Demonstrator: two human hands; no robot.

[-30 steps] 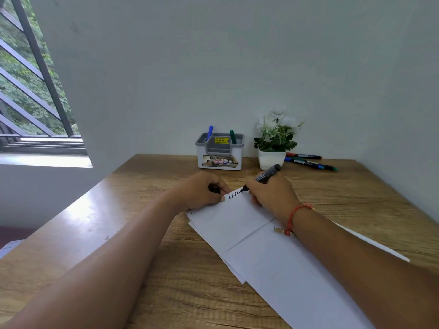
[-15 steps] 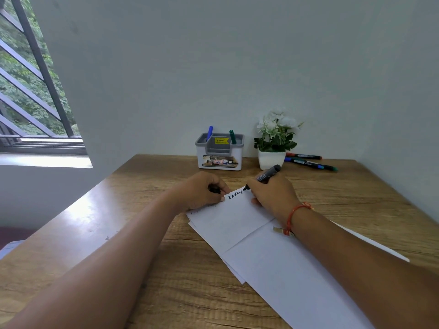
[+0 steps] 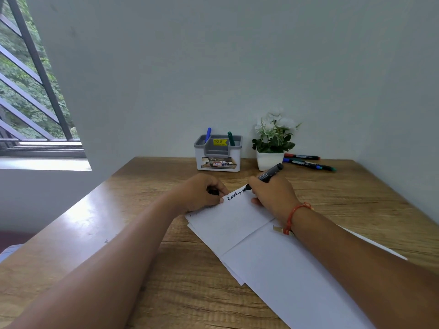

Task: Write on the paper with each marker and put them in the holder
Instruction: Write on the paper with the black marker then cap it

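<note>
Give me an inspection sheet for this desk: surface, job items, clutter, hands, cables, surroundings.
Surface: wooden table, glare at its left.
Job's things: paper sheets overlapping, handwriting at the far corner; black marker tip on the paper; holder at the back, blue marker and green marker standing in it; loose markers lying right of the plant.
Clutter: potted plant beside the holder.
Hands: right hand grips the black marker; left hand rests on the paper, curled round a small black piece, probably the cap.
Cables: nothing seen.
Surroundings: plain wall; barred window at left.
</note>
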